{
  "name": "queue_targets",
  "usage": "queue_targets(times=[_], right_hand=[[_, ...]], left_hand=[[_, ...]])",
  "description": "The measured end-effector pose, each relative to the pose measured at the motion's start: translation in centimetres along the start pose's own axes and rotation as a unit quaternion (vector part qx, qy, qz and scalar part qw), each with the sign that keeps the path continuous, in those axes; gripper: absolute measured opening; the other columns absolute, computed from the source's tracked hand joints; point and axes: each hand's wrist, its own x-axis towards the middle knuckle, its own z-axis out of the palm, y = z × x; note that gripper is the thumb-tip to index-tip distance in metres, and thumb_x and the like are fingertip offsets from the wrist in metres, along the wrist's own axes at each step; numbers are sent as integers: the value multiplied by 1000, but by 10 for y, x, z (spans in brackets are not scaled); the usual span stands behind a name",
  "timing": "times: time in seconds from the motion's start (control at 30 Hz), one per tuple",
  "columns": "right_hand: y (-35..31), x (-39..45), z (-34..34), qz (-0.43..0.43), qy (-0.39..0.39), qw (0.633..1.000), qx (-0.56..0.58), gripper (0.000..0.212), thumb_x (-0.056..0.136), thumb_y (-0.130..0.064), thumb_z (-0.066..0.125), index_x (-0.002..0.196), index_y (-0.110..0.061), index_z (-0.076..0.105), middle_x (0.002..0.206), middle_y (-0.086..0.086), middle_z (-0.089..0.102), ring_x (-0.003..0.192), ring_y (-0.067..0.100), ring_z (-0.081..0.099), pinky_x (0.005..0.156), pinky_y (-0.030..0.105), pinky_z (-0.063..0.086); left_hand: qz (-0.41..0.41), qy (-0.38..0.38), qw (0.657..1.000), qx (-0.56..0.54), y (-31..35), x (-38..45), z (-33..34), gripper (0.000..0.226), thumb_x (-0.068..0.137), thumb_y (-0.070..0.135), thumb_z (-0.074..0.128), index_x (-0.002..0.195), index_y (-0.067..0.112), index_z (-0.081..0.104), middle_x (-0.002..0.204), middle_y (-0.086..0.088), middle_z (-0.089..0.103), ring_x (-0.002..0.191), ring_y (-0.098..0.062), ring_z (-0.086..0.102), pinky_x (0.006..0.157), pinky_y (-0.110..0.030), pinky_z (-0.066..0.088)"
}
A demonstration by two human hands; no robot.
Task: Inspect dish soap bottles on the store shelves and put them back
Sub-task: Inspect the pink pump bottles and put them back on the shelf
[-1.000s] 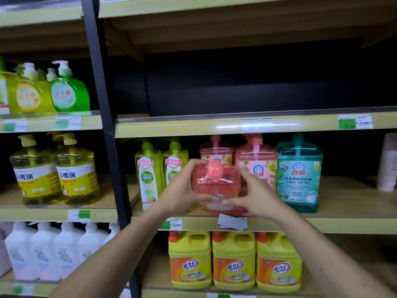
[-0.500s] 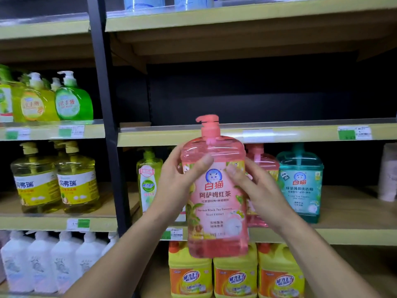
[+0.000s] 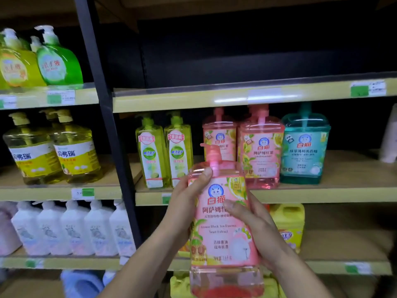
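Both hands clamped on one bottle: a tall pink translucent plastic dish soap bottle (image 3: 223, 229) with pink pump head and a peach-coloured label showing a cat logo, held upright in front of the shelving, clear of the shelf boards, label facing the camera. Left hand (image 3: 184, 209) wraps the bottle's left side, thumb up on the shoulder just beside the pump neck. Right hand (image 3: 255, 231) grips the right side lower down, thumb lying across the label front. Bottle base near the bottom edge of view, reddish liquid visible there. Behind it, on the middle wooden shelf (image 3: 343, 188): two matching pink pump bottles (image 3: 260, 151) standing upright, a teal translucent pump bottle (image 3: 305, 147) just right of them, two slim yellow-green bottles (image 3: 165, 151) to the left. Lower shelf behind the held bottle: yellow plastic jug (image 3: 287, 224), partly hidden by the right hand. Left bay, past the black metal upright (image 3: 103, 117): two round yellow pump jugs (image 3: 53, 151) mid level, row of white pump bottles (image 3: 71, 229) below, green and yellow pump bottles (image 3: 43, 61) up top. Label text on the far bottles too blurred to read.
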Motion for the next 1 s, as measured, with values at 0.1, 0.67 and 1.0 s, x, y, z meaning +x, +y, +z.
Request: queue_targets(times=[0.1,0.67,1.0], right_hand=[[4,3,2,14,7,1000,5,37,82,-29,83,119,-30,76,124,13,78,111,36,77,82,47,66],[19,8,-8,-16,38,996,81,73,71,-31,83,136,-2,64,129,35,69,112,54,70,89,59,60],[13,4,-18,-56,-12,997,-44,59,64,-26,94,120,-33,76,117,10,80,107,30,78,83,41,63]], left_hand=[[-1,1,1000,11,1,2,-5,66,87,46,84,138,8,65,121,-23,78,112,-48,76,103,-70,55],[-14,-147,978,146,-28,-36,-35,64,93,37,86,146,27,53,134,0,77,118,-26,77,89,-32,65],[72,-162,974,140,-56,-28,-62,71,84,11,93,144,24,57,135,-13,74,122,-35,74,92,-42,65]])
